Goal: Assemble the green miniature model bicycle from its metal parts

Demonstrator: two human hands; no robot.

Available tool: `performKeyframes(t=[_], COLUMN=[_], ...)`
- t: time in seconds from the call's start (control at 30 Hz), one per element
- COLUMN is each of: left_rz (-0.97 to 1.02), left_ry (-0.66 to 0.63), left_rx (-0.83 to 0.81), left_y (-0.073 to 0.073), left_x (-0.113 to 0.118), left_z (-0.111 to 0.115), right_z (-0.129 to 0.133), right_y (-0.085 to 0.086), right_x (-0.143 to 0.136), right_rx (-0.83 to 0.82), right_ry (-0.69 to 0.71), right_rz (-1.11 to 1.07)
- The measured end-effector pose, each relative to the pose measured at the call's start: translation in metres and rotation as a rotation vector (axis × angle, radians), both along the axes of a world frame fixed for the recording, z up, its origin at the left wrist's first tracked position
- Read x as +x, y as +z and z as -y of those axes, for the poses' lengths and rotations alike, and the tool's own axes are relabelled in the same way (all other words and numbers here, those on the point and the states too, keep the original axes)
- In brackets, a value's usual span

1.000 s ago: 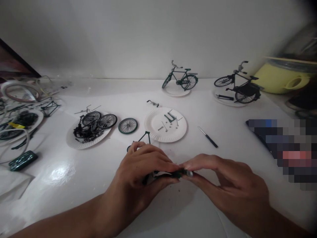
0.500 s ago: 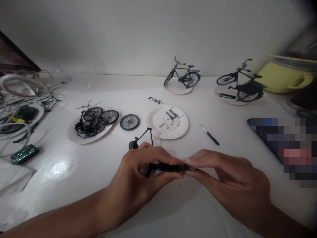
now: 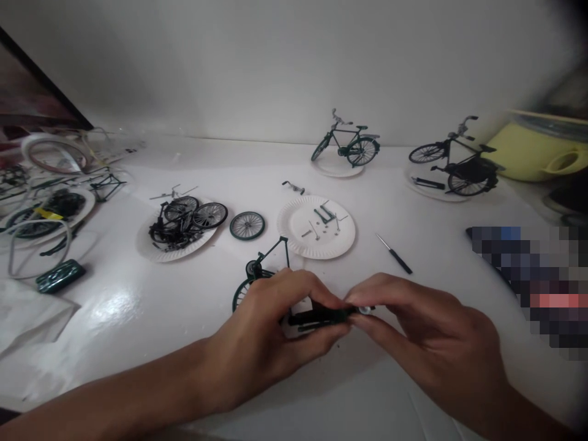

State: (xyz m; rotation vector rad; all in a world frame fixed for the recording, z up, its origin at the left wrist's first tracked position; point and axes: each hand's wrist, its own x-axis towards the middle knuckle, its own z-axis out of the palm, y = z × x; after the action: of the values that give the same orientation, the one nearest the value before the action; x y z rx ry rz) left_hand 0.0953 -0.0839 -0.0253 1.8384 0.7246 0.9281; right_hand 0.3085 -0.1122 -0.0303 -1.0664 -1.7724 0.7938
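In the middle foreground, a partly built dark green model bicycle [image 3: 271, 248] is held tilted between my two hands. Its frame tubes and part of a spoked wheel show behind my left hand [image 3: 261, 337]. That hand is closed, with thumb and fingers round a dark slender section of the bicycle. My right hand [image 3: 427, 331] pinches the same section's end, fingertips touching those of my left. A small silvery round piece [image 3: 365, 310] shows at the right fingertips; how it is attached cannot be made out.
Beyond my hands, a paper plate [image 3: 294, 242] bears small screws and green parts. A loose wheel [image 3: 247, 226], silver handlebars [image 3: 294, 187] and a screwdriver [image 3: 395, 253] lie around it. Black bicycle parts [image 3: 184, 220] fill another plate. Two model bicycles [image 3: 346, 141] stand behind; a yellow pot [image 3: 523, 150] is at right.
The held bicycle has turned a little, so more of its wheel and the silvery piece show. Both hands keep their grip. The whole view has shifted slightly.
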Motion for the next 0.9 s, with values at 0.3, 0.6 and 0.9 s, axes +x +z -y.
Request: performKeyframes(t=[0.3,0.6,0.9], left_rz=[-0.088,-0.047,0.057], left_ry=[0.059,0.028,0.029], left_rx=[0.031,0.258,-0.010], left_y=[0.002,-0.001,-0.003], left_x=[-0.003,-0.005,-0.006], left_z=[-0.003,-0.007,-0.010], right_z=[-0.007,-0.009,-0.007], right_y=[0.007,0.010,0.009], right_x=[0.003,0.004,0.006], right_rx=[-0.131,-0.285,-0.276], right_ry=[-0.123,-0.039,-0.060], right_rz=[-0.026,-0.102,-0.119])
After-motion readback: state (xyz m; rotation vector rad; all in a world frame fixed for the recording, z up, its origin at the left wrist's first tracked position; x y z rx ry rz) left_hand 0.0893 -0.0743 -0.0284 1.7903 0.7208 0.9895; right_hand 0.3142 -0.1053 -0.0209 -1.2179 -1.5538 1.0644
